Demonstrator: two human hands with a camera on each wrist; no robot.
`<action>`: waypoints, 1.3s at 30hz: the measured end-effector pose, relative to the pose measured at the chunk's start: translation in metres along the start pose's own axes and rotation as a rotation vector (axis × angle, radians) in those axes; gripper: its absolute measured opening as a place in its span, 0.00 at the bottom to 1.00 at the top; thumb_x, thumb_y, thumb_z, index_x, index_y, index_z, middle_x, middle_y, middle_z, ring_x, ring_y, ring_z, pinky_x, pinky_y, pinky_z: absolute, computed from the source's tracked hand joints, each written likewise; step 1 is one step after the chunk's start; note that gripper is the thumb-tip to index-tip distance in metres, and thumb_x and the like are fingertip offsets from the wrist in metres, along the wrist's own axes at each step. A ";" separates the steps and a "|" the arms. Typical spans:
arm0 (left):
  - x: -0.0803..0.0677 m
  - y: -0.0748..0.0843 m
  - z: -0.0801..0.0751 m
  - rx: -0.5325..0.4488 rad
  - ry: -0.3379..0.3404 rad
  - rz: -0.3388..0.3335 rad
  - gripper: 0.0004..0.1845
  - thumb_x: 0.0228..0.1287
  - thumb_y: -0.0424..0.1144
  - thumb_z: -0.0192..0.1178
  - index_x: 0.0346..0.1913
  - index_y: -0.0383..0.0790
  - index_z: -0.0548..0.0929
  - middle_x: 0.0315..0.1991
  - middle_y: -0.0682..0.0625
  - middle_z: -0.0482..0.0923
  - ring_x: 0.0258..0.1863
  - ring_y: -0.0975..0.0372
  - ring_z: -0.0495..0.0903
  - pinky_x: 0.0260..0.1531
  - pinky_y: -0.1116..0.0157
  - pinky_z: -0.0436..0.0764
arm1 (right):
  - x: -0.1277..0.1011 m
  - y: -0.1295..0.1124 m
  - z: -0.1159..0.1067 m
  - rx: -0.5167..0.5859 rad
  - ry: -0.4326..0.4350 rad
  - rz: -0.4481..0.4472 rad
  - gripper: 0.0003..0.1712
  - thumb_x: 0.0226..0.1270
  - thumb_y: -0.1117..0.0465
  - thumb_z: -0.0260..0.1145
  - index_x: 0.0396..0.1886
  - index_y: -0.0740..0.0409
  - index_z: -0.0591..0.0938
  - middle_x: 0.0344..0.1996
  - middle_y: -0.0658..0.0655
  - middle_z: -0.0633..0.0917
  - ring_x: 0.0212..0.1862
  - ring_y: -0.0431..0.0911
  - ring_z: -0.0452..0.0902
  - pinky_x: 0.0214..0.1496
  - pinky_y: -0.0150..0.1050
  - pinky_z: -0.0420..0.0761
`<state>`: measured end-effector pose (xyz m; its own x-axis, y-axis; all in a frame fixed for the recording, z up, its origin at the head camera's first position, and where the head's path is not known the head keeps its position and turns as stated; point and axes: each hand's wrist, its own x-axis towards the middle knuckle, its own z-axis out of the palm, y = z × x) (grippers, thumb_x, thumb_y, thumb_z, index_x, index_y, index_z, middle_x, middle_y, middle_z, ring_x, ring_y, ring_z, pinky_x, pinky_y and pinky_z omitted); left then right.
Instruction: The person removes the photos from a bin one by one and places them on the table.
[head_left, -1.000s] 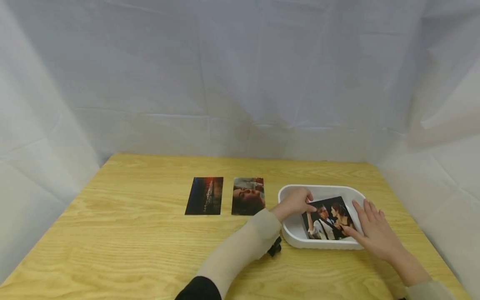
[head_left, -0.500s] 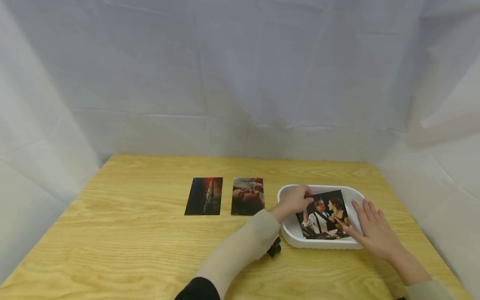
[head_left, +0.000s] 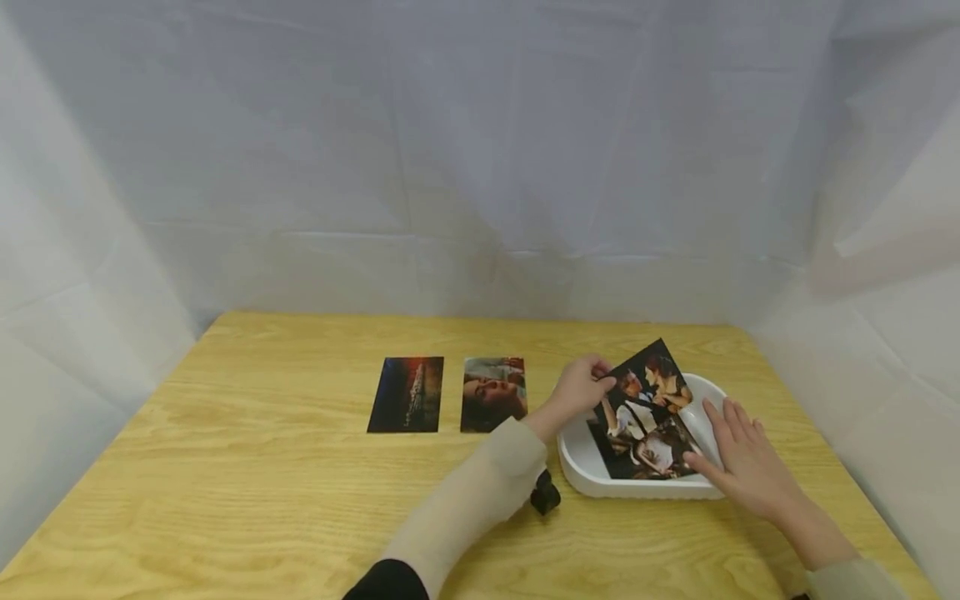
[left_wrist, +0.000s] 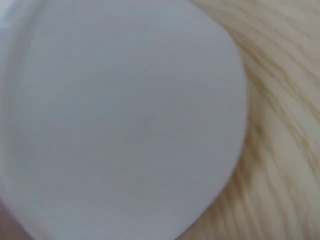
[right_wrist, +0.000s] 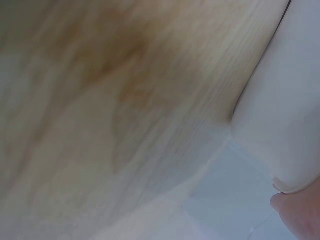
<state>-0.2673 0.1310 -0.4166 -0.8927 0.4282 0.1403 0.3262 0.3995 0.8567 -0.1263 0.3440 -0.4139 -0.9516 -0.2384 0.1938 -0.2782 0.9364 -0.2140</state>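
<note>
My left hand (head_left: 573,393) pinches the left edge of a photo card (head_left: 651,379) printed with two people against black. The card is tilted, its top corner above the far rim of the white oval tray (head_left: 645,490). Below it, inside the tray, lies another dark photo card (head_left: 663,457), partly covered. My right hand (head_left: 753,468) rests on the tray's right rim with straight fingers, the thumb reaching near the lower card's right edge. In the left wrist view the tray's white wall (left_wrist: 130,120) fills most of the picture. The right wrist view catches a fingertip (right_wrist: 302,212) at the tray's edge.
Two more photo cards lie on the wooden table (head_left: 262,467) left of the tray: a dark one with a lit ship (head_left: 408,396) and one with a reclining face (head_left: 493,396). White sheeting (head_left: 480,167) hangs behind and at both sides.
My left hand has lifted the top photo card up and away from me, uncovering the card beneath it. The right hand has stayed on the tray's rim.
</note>
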 end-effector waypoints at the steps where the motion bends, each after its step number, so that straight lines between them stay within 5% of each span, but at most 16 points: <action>1: 0.007 -0.010 0.002 -0.045 -0.005 -0.010 0.06 0.57 0.39 0.60 0.35 0.42 0.78 0.30 0.54 0.75 0.30 0.66 0.75 0.29 0.70 0.73 | 0.000 0.000 0.000 -0.005 0.006 -0.004 0.46 0.63 0.45 0.53 0.67 0.68 0.43 0.60 0.80 0.46 0.64 0.66 0.34 0.58 0.62 0.40; 5: 0.033 -0.049 0.011 -0.249 -0.015 -0.073 0.09 0.53 0.37 0.63 0.37 0.44 0.76 0.32 0.53 0.74 0.30 0.65 0.74 0.25 0.67 0.74 | 0.002 0.001 0.001 -0.007 0.015 -0.011 0.46 0.62 0.45 0.53 0.67 0.68 0.43 0.60 0.80 0.47 0.64 0.66 0.34 0.58 0.62 0.40; 7: 0.029 -0.042 0.003 -0.358 -0.021 -0.162 0.13 0.52 0.29 0.61 0.41 0.42 0.75 0.35 0.51 0.73 0.32 0.62 0.74 0.28 0.65 0.75 | 0.002 0.001 0.001 -0.011 0.018 -0.013 0.46 0.62 0.45 0.53 0.67 0.67 0.43 0.60 0.80 0.47 0.64 0.66 0.35 0.58 0.62 0.41; 8: 0.026 -0.041 0.000 -0.406 -0.011 -0.153 0.14 0.50 0.26 0.61 0.42 0.39 0.74 0.35 0.50 0.73 0.31 0.61 0.73 0.27 0.65 0.75 | 0.002 0.001 0.002 -0.010 0.019 -0.013 0.46 0.62 0.45 0.53 0.67 0.67 0.43 0.60 0.80 0.47 0.64 0.66 0.35 0.58 0.62 0.40; 15: -0.024 0.026 -0.052 -0.630 -0.031 -0.358 0.26 0.54 0.17 0.48 0.58 0.34 0.65 0.46 0.42 0.69 0.42 0.52 0.74 0.37 0.57 0.76 | 0.003 0.001 0.003 -0.013 0.038 -0.026 0.46 0.63 0.46 0.53 0.67 0.67 0.43 0.60 0.81 0.48 0.64 0.65 0.34 0.59 0.62 0.40; 19: -0.037 0.033 -0.071 -0.704 -0.043 -0.356 0.24 0.56 0.17 0.46 0.56 0.35 0.64 0.43 0.42 0.68 0.40 0.52 0.74 0.35 0.57 0.76 | 0.003 0.001 0.003 -0.009 0.047 -0.033 0.46 0.63 0.47 0.54 0.67 0.67 0.43 0.60 0.81 0.48 0.64 0.65 0.34 0.59 0.61 0.38; 30: -0.061 0.011 -0.116 -0.765 -0.021 -0.274 0.22 0.59 0.19 0.42 0.56 0.35 0.59 0.42 0.40 0.67 0.36 0.55 0.73 0.32 0.61 0.75 | 0.006 0.000 0.005 -0.014 0.054 -0.047 0.46 0.62 0.46 0.54 0.67 0.67 0.44 0.60 0.81 0.49 0.63 0.67 0.36 0.59 0.62 0.40; 39: -0.086 -0.022 -0.171 -0.684 0.083 -0.344 0.18 0.62 0.22 0.44 0.53 0.37 0.59 0.42 0.41 0.68 0.30 0.59 0.72 0.29 0.63 0.72 | 0.007 0.000 0.005 -0.009 0.063 -0.050 0.46 0.62 0.46 0.54 0.66 0.68 0.45 0.59 0.82 0.49 0.63 0.68 0.37 0.60 0.59 0.35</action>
<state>-0.2506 -0.0532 -0.3627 -0.9384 0.2972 -0.1762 -0.2149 -0.1028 0.9712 -0.1342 0.3414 -0.4173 -0.9265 -0.2686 0.2634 -0.3236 0.9262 -0.1937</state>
